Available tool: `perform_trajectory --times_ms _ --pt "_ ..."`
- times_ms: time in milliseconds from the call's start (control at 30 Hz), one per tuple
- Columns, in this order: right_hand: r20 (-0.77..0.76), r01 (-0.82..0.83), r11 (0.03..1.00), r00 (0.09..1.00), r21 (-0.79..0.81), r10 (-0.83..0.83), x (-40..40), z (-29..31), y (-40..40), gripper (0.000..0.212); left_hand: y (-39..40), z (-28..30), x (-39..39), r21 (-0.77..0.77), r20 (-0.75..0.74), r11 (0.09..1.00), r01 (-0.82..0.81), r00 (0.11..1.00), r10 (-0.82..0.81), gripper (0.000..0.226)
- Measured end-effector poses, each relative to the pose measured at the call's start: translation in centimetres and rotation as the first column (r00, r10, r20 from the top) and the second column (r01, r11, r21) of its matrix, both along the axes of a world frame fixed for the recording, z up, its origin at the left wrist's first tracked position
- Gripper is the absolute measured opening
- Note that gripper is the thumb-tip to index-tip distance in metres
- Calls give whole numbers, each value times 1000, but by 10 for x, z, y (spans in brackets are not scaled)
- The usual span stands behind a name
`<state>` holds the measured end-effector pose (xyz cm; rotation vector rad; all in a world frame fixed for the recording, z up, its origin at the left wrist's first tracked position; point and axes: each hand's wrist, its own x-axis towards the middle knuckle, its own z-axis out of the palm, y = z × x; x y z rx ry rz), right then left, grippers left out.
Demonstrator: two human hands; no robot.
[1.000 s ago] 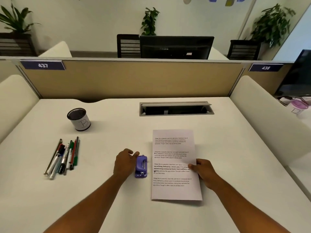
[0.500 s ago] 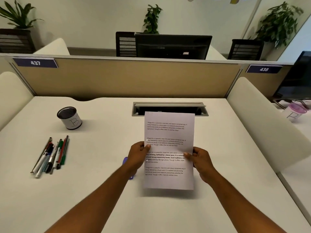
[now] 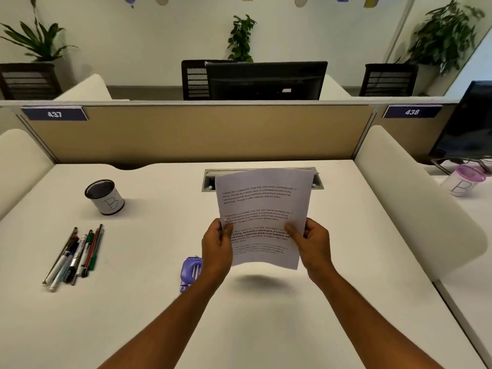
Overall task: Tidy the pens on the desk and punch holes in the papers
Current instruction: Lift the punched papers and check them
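Observation:
A printed sheet of paper (image 3: 262, 206) is held up in the air above the white desk (image 3: 159, 302), its bottom edge clear of the surface. My left hand (image 3: 217, 249) grips its left edge and my right hand (image 3: 311, 246) grips its right edge. A small purple hole punch (image 3: 189, 272) lies on the desk just left of my left wrist, partly hidden by it. Several pens (image 3: 76, 255) lie in a loose bundle at the left. A black mesh pen cup (image 3: 104, 197) with a white label marked B stands beyond the pens.
A metal cable slot (image 3: 210, 179) is set in the desk behind the paper. A tan partition (image 3: 186, 134) closes the far edge, and white side dividers (image 3: 415, 206) flank the desk. A second cup (image 3: 463, 181) and a monitor (image 3: 468, 126) are on the neighbouring desk at right.
The paper lay flat on the desk with my left hand at the hole punch; both hands have since lifted the sheet into the air and raised it further.

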<state>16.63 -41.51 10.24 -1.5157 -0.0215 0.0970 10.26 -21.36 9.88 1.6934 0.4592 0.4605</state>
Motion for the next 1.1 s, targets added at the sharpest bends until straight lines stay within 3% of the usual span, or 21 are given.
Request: perform_trajectory --times_ms 167,367,833,933,1100 --pt "67 39 999 997 -22 -37 -1 -5 0 17 -9 1 -1 -20 64 1000 -1 998 3 14" --pt "-23 18 986 999 -165 -22 -5 -32 1 27 -12 -17 -3 86 -100 994 67 993 -58 16" --pt "-73 0 985 997 -173 -13 6 -35 -8 15 -6 -15 11 182 -136 977 111 987 -86 13" --pt "-124 19 996 992 -89 -30 10 -29 -10 18 -2 -18 15 100 -131 992 70 990 -57 14" --pt "-282 119 959 958 258 -43 10 -22 -10 38 2 -32 3 -279 -202 956 -87 979 29 60"
